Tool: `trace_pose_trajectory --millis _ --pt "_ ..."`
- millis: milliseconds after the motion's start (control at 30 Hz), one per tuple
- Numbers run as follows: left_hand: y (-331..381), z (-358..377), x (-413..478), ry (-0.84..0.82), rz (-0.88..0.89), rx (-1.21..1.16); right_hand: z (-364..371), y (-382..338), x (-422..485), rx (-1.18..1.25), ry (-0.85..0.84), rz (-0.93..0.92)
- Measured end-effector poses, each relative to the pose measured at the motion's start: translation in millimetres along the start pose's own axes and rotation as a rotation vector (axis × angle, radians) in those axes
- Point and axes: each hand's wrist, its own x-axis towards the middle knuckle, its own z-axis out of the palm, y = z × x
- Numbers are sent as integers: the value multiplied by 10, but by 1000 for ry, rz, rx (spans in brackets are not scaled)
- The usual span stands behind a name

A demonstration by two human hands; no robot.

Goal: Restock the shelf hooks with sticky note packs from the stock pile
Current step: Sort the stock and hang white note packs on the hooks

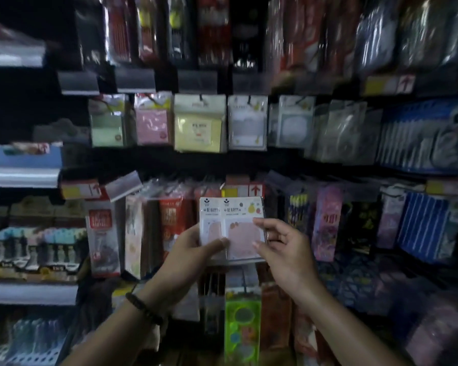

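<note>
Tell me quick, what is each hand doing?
Left hand: holds the pink sticky note packs, thumb on front.
Right hand: pinches their right edge.

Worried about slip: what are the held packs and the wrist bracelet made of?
The packs: pink paper pads on white printed card, probably under clear glossy film, though sheen is faint. The bracelet: dark round matte beads, possibly wood.
</note>
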Motion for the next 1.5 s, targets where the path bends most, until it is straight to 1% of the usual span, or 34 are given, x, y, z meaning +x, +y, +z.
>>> trace_pose_trajectory --millis 100,200,333,400,467,600,667,800,933,1033,1133,1233,1367,1500 --pt "366 -65 147 3 46 28 -30 -278 315 6 33 -94" --pt "670 -89 312 48 118 96 -26 -456 628 1 74 -169" --pt "959 -138 533 171 237 182 -30 -646 1025 64 115 -202" --pt "1059 -182 598 228 279 212 -32 -705 1211 82 167 -226" --pt "1121 -241 660 251 316 210 -18 -721 1402 59 220 -254" --pt "1185 -337 771 220 407 202 34 -725 1719 65 273 -279" --pt "1197 -365 794 215 443 242 62 -721 1802 77 285 -324" --pt "1216 -413 867 214 470 298 148 -737 1936 99 305 -387" --pt "1243 -397 955 200 505 329 173 -781 2010 84 321 -378" --pt "1267 -368 1007 168 504 267 173 -775 2010 64 348 -373" --pt "1276 -322 1039 139 496 253 172 -724 2024 33 363 -322" --pt "1277 -295 1063 131 493 254 131 -701 2086 -72 351 -325" --pt "1274 -275 1113 124 463 245 63 -731 2197 -442 326 -357" --pt "1272 -223 1162 131 445 294 6 -808 2206 -715 316 -340"
